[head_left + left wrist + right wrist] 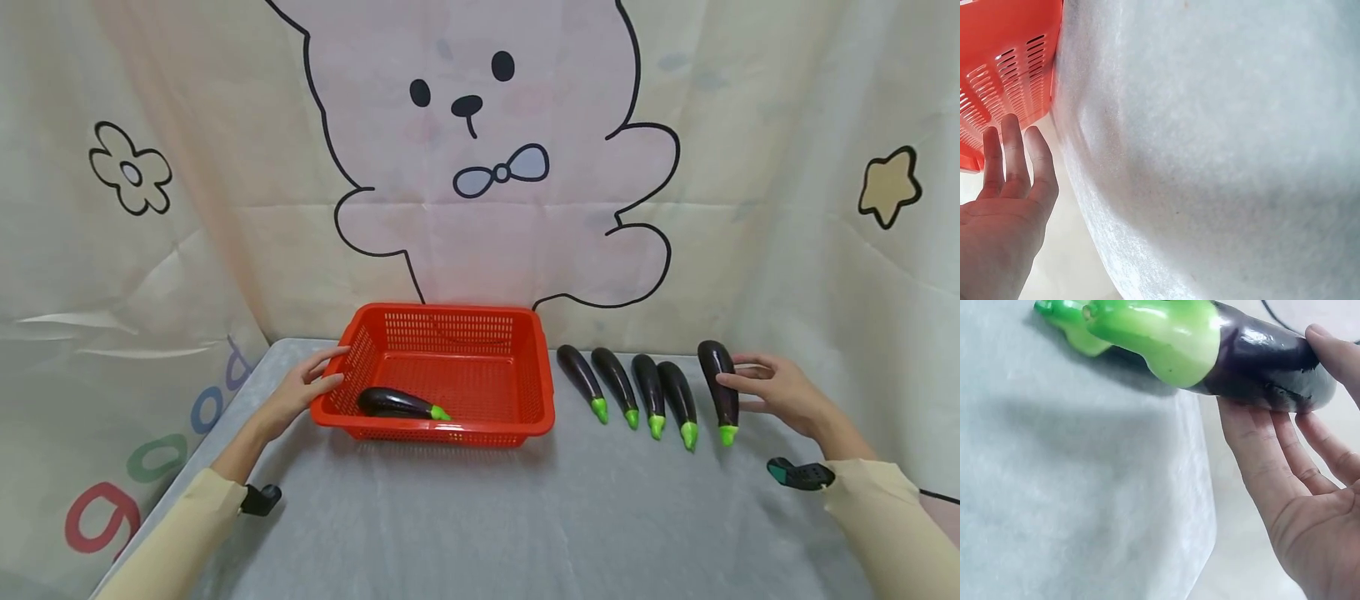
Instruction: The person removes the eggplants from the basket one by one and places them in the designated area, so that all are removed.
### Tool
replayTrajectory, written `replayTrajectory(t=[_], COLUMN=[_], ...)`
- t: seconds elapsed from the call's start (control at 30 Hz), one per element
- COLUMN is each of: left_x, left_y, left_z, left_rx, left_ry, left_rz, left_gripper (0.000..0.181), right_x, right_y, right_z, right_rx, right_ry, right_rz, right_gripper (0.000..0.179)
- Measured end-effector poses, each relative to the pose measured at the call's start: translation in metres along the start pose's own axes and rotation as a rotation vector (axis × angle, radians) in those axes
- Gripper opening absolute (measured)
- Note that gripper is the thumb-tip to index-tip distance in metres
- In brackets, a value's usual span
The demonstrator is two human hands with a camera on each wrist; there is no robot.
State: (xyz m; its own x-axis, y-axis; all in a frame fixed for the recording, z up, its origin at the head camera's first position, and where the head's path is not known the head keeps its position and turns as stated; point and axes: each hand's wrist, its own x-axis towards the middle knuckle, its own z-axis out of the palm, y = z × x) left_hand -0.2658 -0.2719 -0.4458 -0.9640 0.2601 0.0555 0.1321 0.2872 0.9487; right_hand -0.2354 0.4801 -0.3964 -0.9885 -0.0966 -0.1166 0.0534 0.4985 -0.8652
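Note:
My right hand [780, 390] holds a dark purple eggplant [717, 383] with a bright green stem end. In the right wrist view the thumb lies on one side of this eggplant [1266, 359] and the fingers [1257, 447] on the other. My left hand [298, 396] is at the left rim of a red plastic basket [435, 431], its fingers fairly straight. The left wrist view shows these fingers [1016, 156] beside the slotted basket wall [1029, 59]. Inside the basket, near its front wall, lies another eggplant [397, 403].
Several more eggplants, among them one nearest the basket [577, 372], lie in a row between it and my right hand, green ends toward me. All rest on a grey cloth-covered table [480, 517]. Behind hangs a curtain [720, 275] with a bear drawing.

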Motion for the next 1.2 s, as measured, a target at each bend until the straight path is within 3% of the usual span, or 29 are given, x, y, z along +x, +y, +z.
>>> replayTrajectory(t=[0.5, 0.7, 0.93, 1.2], left_x=[0.0, -0.001, 0.0, 0.001], left_y=[-0.002, -0.004, -0.002, -0.004], left_z=[-0.001, 0.0, 0.0, -0.001], left_rx=[-0.011, -0.005, 0.004, 0.0], left_ry=[0.001, 0.001, -0.002, -0.001], left_rz=[0.011, 0.009, 0.012, 0.021], left_gripper=[0.065, 0.065, 0.066, 0.065], right_x=[0.013, 0.016, 0.015, 0.018], right_y=[0.042, 0.049, 0.045, 0.045], right_z=[-0.007, -0.003, 0.003, 0.005], right_rx=[0.095, 0.077, 0.134, -0.008], right_ry=[0.004, 0.016, 0.033, 0.029], right_rz=[0.11, 0.158, 0.197, 0.19], right_gripper=[0.075, 0.076, 0.071, 0.074])
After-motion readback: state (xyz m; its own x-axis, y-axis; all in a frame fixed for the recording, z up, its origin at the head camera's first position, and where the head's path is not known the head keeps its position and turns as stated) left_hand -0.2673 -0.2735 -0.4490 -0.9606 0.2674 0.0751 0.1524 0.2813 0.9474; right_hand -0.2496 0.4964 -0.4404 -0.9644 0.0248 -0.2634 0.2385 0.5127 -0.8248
